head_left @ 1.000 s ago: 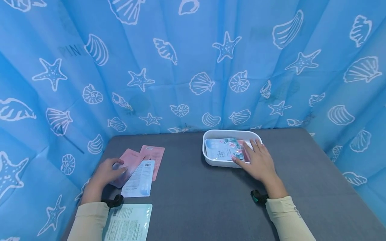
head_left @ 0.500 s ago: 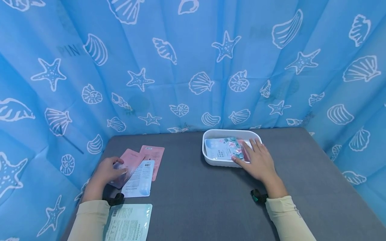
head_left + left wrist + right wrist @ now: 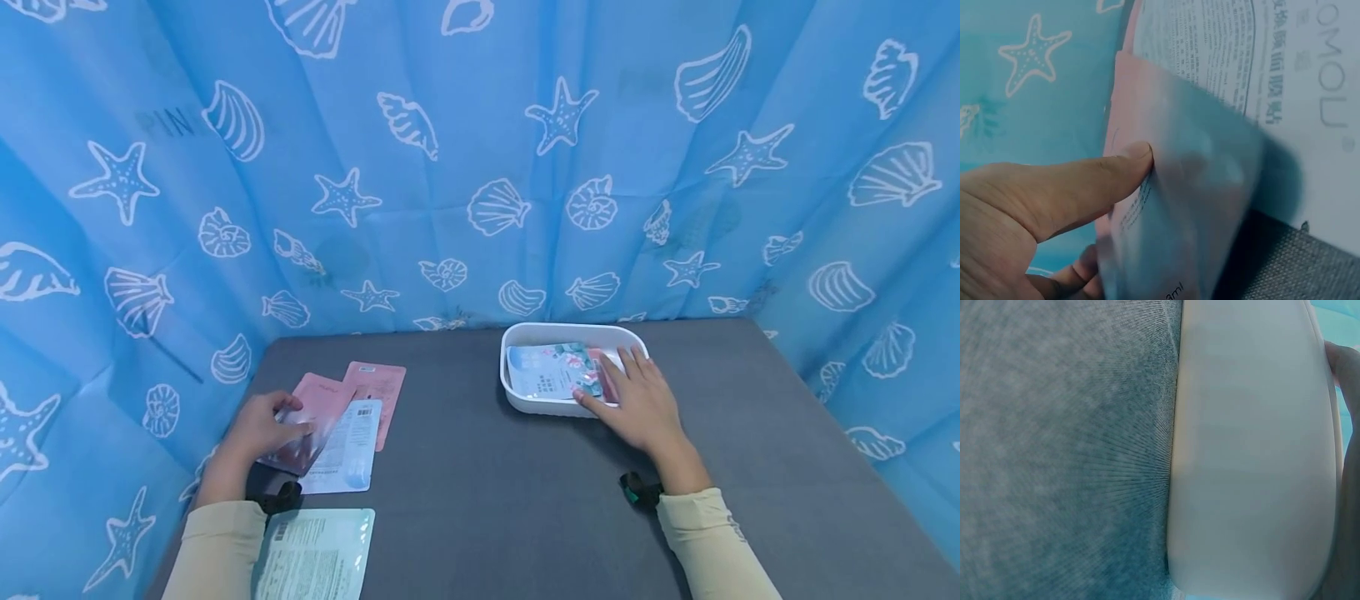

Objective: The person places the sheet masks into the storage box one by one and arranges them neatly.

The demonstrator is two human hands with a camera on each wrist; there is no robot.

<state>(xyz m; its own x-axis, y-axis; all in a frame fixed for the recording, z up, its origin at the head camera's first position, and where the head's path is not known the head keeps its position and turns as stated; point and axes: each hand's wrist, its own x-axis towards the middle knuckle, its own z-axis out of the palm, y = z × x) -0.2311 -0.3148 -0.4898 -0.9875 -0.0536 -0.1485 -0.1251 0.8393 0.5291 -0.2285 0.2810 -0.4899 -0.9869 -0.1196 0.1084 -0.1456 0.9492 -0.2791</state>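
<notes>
My left hand (image 3: 258, 433) pinches a pink face mask packet (image 3: 321, 402) at its near left side. In the left wrist view the thumb presses on top of this packet (image 3: 1191, 156), and the other fingers are partly hidden behind it. The held packet overlaps a white-blue face mask packet (image 3: 352, 446) and a second pink packet (image 3: 381, 392). My right hand (image 3: 641, 404) rests spread over the right end of a white plastic basket (image 3: 525, 406), its thumb at the near rim. Inside lie a blue floral packet (image 3: 551, 371) and a pink one (image 3: 609, 375), partly covered by the hand.
A pale green packet (image 3: 318, 554) lies near the front left, partly behind the left forearm. All stands on a grey cloth-covered table (image 3: 465, 500). A blue curtain (image 3: 450, 167) with shell prints hangs around the back and sides.
My left hand has drawn the pink packet slightly to the left and nearer, and its near end now looks more bent. The right hand stays on the basket.
</notes>
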